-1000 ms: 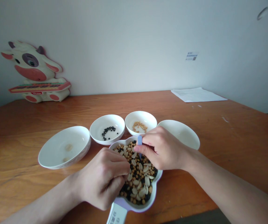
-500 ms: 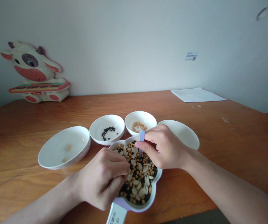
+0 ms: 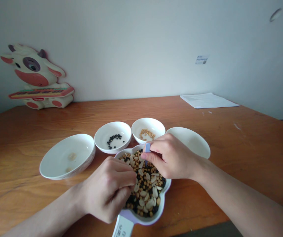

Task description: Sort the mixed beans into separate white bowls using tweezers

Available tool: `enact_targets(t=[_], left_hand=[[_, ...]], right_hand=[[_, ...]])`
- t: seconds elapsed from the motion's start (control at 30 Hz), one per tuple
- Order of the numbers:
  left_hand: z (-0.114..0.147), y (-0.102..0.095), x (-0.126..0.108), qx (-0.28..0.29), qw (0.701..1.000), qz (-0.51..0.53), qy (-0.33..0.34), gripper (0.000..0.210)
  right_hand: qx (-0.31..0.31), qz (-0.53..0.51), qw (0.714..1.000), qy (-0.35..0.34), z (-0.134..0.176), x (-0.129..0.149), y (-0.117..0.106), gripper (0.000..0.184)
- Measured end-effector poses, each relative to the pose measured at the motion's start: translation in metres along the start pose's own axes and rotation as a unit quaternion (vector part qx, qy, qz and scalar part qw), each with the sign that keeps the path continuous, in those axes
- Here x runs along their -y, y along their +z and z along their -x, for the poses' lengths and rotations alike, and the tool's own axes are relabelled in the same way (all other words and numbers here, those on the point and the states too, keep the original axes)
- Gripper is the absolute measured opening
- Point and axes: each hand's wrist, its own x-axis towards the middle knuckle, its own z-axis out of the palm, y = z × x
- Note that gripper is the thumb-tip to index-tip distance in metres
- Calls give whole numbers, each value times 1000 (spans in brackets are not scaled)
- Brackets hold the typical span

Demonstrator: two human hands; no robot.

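On a wooden surface (image 3: 121,110), near white bowls (image 3: 57,161), pinches a purple tool (image 3: 147,147) between fingers of the right hand (image 3: 169,156), pointing down at mixed beans and peanuts (image 3: 148,177) in a scalloped pan (image 3: 163,202). Curls left hand (image 3: 111,187) tightly over its left side, hiding any grip.

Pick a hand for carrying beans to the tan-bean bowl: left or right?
Right, I'd say: the right hand pinches a purple tool close to the tan-bean bowl. The left hand is curled over the left side of the dish, farther from that bowl; its grip is hidden.
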Motion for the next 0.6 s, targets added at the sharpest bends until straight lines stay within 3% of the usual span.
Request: enact_targets(t=[0.4, 0.6], left_hand=[[1, 0, 0, 7, 1000, 2, 2, 22], [0, -1, 0, -4, 1000, 2, 5, 23]], right_hand=[[1, 7, 1000, -16, 1, -3, 1, 40], [-59, -21, 998, -16, -1, 0, -8, 41]])
